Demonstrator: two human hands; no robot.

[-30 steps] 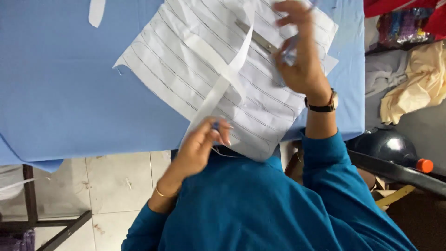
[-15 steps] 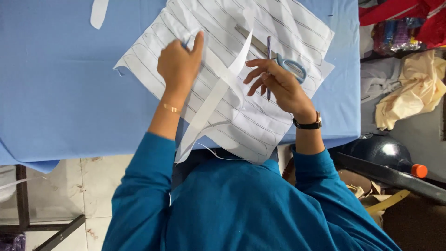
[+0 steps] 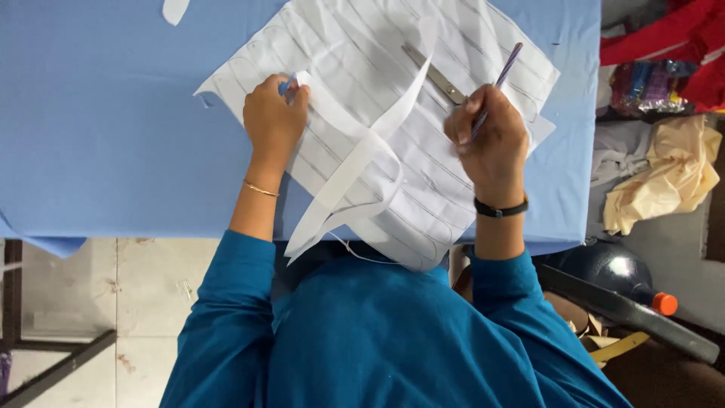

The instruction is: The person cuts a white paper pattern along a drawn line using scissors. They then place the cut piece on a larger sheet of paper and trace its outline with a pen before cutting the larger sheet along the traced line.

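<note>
White lined fabric (image 3: 362,83) on blue table (image 3: 98,128): left hand (image 3: 273,121), fingers curled, pinches white strip (image 3: 355,162) at 10 o'clock; right hand (image 3: 489,140) fisted round pen (image 3: 495,83) at 2 o'clock, beside scissors (image 3: 432,72).

A blue table cover (image 3: 98,136) spreads left; cream cloth (image 3: 664,177) and red fabric (image 3: 672,38) lie crumpled at right.

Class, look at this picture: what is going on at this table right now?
A person in a teal top leans over a blue-covered table. The left hand pinches the end of a long white strip against a white lined sheet. The right hand holds a purple pencil, its grip closed round it, tip down on the sheet. Metal scissors lie on the sheet just beside that hand. The strip curls toward the table's near edge.
</note>
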